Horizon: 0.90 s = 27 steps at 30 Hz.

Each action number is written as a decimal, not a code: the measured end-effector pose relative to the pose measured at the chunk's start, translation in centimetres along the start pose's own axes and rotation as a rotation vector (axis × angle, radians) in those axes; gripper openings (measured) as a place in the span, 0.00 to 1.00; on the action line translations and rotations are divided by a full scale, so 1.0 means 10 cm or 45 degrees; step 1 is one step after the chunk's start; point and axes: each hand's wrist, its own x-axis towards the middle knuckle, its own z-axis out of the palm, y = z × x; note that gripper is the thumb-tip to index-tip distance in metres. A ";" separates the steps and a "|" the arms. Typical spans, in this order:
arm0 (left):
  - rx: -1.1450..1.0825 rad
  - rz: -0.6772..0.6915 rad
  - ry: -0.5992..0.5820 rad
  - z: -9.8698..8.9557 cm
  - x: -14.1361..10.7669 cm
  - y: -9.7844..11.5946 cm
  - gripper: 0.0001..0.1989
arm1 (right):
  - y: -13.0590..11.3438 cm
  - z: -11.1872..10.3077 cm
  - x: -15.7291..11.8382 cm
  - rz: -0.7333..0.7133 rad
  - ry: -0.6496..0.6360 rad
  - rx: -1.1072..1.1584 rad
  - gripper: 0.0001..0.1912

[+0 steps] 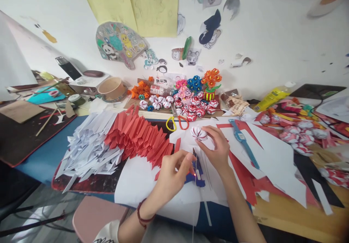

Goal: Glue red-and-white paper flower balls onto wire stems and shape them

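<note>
Between the thumb and fingers of my right hand point(216, 146) is a small white paper ball with red stripes point(199, 133), held above the white paper. My left hand point(177, 168) is lower and to the left, its thumb and index finger pinched together; what they hold, if anything, is too small to make out. A blue glue gun point(200, 172) lies on the paper just right of my left fingers, partly behind them. Yellow-and-red-handled scissors point(177, 123) rest above my hands, their blades pointing at the back.
Folded white strips point(92, 145) and red strips point(139, 137) are heaped at the left. Finished striped balls point(192, 108) and paper flowers point(195, 84) stand along the wall. A blue watch point(244, 143) lies on cut paper at the right, near a yellow bottle point(272, 97).
</note>
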 end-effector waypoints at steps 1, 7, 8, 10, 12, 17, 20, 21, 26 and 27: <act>0.003 0.010 0.016 0.00 -0.01 -0.01 0.21 | 0.00 0.00 -0.02 0.040 -0.015 0.031 0.23; 0.206 0.193 0.143 -0.10 0.00 -0.06 0.08 | 0.02 -0.01 -0.09 0.255 -0.120 0.223 0.24; 0.261 0.233 0.167 -0.12 0.02 -0.05 0.08 | 0.03 -0.01 -0.10 0.287 -0.139 0.255 0.24; 0.366 0.335 0.203 -0.15 0.08 -0.01 0.08 | 0.02 -0.02 -0.11 0.356 -0.178 0.312 0.24; 0.459 0.452 0.214 -0.18 0.17 0.07 0.09 | 0.01 -0.01 -0.12 0.411 -0.205 0.370 0.24; 0.698 0.690 0.116 -0.17 0.44 0.36 0.13 | -0.02 0.01 -0.17 0.455 -0.230 0.478 0.24; 0.817 0.783 0.089 -0.11 0.55 0.49 0.08 | 0.00 0.01 -0.21 0.484 -0.201 0.463 0.21; 0.845 0.803 0.104 -0.08 0.58 0.51 0.06 | 0.01 0.00 -0.22 0.498 -0.197 0.460 0.21; 0.957 0.802 0.183 0.01 0.64 0.51 0.09 | 0.06 -0.03 -0.24 0.518 -0.194 0.486 0.24; 0.980 0.787 0.191 0.02 0.65 0.49 0.10 | 0.07 -0.03 -0.25 0.520 -0.191 0.489 0.24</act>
